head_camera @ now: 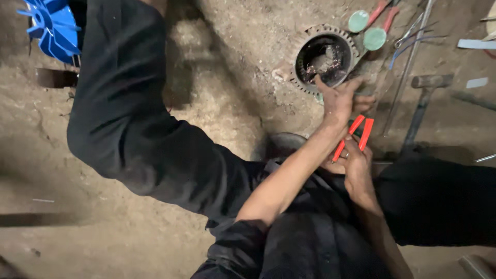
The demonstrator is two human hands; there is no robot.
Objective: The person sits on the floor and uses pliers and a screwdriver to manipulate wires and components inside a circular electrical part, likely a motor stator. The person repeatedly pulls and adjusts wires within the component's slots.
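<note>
Legs in black trousers (134,129) take the most space: your bent left knee fills the area to the left of the round motor shell (324,59), and your right leg lies below and to the right of it. Dusty ground (217,103) is under all these things.

You sit with the motor shell in front of you, a ring of metal with ribs on the outside and a tangle of copper wire in its dark hole. It rests on the ground, near the top of the view.

A blue plastic fan (51,26) lies far to the left of the motor shell, beyond your knee. A hammer (421,101) with a long handle lies to the right of the shell, and a thin metal rod (408,67) runs between the two. Two tools with red handles and pale green round heads (369,28) lie just above and right of the shell, and a pair of scissors (413,36) lies beside them.

Your left hand (341,98) is at the lower right edge of the motor shell, the fingers bent over the rim and touching it; I cannot tell if it grips something small there. Your right hand (356,165) is below the shell, closed around a tool with red handles (354,135). The two red handles point up towards the shell and stand a little apart. The tool's tip is hidden behind your left wrist.
</note>
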